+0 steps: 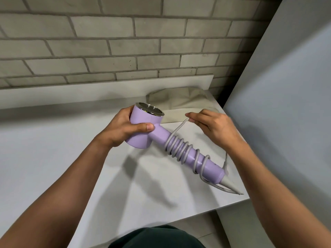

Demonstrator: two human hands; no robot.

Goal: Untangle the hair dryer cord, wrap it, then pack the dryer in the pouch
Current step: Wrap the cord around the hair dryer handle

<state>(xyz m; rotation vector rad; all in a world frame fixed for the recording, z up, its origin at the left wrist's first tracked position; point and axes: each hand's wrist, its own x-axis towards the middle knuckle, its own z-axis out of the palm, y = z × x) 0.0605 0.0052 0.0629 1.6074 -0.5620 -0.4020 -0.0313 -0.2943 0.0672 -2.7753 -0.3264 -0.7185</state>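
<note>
With the left hand (121, 127), gripping the barrel of the lilac hair dryer (143, 120), pressing the thumb on its near side and seemingly holding it tilted just above the white surface (71, 149). With the right hand (215, 127), just beyond the dryer's handle, pinching the grey cord (177, 145) between thumb and fingertips and leading a taut run down to the top of the handle.

Judging the untangling as done and the wrapping as well along: seeing many turns spiralling down the handle, tight near the barrel and looser toward the butt. Needing yet to wind on the last length and secure its end; not seeing the plug. Leaving the packing unstarted, with the beige pouch (179, 101) lying flat just behind the dryer.

Noting a smooth matte lilac body, a chrome rim on the barrel's far end, a grey tapered strain relief at the butt, and a slack loop of cord trailing beside it.
</note>
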